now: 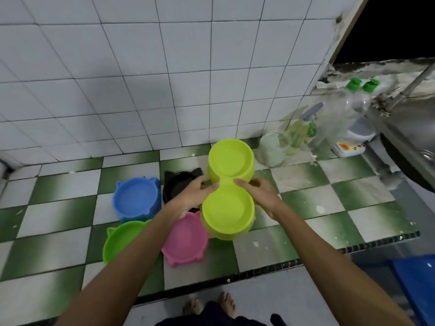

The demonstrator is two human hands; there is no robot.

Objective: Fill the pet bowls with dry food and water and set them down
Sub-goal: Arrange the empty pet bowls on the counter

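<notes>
A lime-green double pet bowl (229, 208) is held above the tiled counter, its two round wells empty. My left hand (194, 195) grips its narrow middle from the left and my right hand (260, 196) grips it from the right. Under and beside it sit a blue cat-eared bowl (137, 198), a black cat-eared bowl (177, 183), a pink cat-eared bowl (186, 241) and a green cat-eared bowl (122, 241), all empty as far as I can see. My left forearm hides part of the green and pink bowls.
The green-and-white checkered counter (329, 203) meets a white tiled wall (141, 78). At the back right stand a spray bottle (303, 130), clear bottles with green caps (353, 95) and a jar (270, 149). A steel sink (409, 142) lies right; a blue plastic thing (416, 283) below.
</notes>
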